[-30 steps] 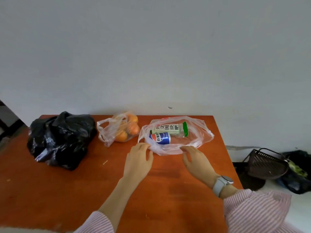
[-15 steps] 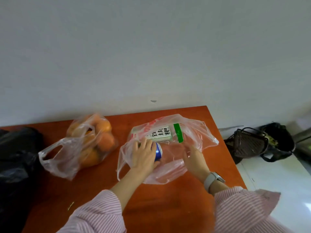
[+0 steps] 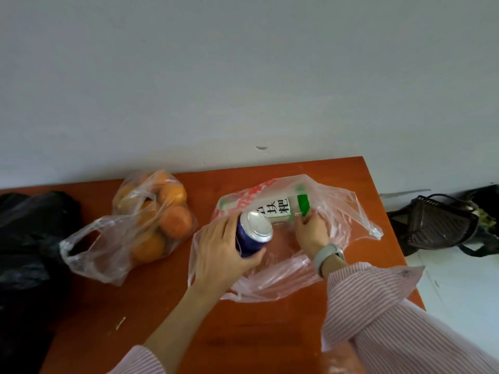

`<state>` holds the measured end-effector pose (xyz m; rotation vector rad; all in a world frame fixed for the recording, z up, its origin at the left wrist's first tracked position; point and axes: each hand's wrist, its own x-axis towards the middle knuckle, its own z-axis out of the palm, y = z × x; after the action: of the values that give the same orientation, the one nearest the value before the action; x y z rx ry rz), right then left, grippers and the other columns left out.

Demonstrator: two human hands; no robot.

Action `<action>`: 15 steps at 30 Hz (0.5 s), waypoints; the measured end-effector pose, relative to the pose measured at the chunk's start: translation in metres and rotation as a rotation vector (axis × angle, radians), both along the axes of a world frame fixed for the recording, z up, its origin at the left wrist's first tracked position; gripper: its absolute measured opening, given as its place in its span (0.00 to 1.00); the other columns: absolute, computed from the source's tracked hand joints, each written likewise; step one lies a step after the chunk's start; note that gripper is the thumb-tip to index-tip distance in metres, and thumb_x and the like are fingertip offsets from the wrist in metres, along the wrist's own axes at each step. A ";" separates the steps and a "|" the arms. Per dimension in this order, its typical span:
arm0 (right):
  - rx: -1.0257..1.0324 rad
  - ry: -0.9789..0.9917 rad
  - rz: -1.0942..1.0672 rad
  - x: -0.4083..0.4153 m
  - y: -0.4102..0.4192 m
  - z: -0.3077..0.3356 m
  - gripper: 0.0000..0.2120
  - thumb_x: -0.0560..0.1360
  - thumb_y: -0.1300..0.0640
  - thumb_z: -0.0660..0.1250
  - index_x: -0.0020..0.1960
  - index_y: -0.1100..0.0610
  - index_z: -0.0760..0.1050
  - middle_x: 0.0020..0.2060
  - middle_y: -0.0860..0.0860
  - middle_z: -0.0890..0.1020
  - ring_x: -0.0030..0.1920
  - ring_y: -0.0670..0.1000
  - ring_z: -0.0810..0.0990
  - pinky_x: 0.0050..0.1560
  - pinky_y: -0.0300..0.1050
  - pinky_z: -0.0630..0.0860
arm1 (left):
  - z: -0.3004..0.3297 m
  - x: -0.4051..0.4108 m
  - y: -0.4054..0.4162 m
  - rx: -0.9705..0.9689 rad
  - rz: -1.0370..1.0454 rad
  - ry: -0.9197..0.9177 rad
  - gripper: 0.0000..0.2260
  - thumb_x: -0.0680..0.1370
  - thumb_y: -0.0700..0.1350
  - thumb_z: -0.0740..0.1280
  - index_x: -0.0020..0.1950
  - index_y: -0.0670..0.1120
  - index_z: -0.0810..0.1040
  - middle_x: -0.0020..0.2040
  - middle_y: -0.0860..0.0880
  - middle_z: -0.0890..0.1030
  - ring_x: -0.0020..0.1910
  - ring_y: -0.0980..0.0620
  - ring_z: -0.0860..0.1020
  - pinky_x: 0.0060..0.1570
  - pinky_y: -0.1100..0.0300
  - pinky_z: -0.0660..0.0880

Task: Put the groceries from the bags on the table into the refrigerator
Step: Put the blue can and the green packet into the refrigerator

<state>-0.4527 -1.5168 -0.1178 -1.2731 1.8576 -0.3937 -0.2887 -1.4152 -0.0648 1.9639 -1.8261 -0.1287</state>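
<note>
Head view recorded: blue can [image 3: 252, 232], gripped in curled left hand [image 3: 224, 251], tilted at the mouth of a clear plastic bag [image 3: 337, 211] on the orange table [image 3: 243, 333]. Right hand [image 3: 310, 230] inside the bag, fingers pinching a white green-banded package [image 3: 280, 209]. Bagged oranges [image 3: 162, 220] lay just left; black bag [image 3: 29, 238] beyond.

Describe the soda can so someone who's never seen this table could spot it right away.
On the orange table, find the clear bag nearest the right edge. The left hand grips the can above its mouth: dark blue with a silver end, unlike the white green-banded package behind it.
</note>
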 end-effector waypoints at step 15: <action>-0.036 -0.181 -0.171 0.006 0.018 0.007 0.17 0.78 0.56 0.60 0.63 0.63 0.69 0.45 0.55 0.80 0.41 0.52 0.75 0.44 0.47 0.75 | 0.012 0.004 0.017 0.019 0.126 0.146 0.37 0.61 0.56 0.77 0.65 0.43 0.70 0.57 0.45 0.79 0.57 0.47 0.75 0.57 0.52 0.71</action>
<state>-0.4464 -1.4989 -0.1111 -1.0675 1.8161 -0.6164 -0.2845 -1.3977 -0.0528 2.0205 -1.6102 -0.2440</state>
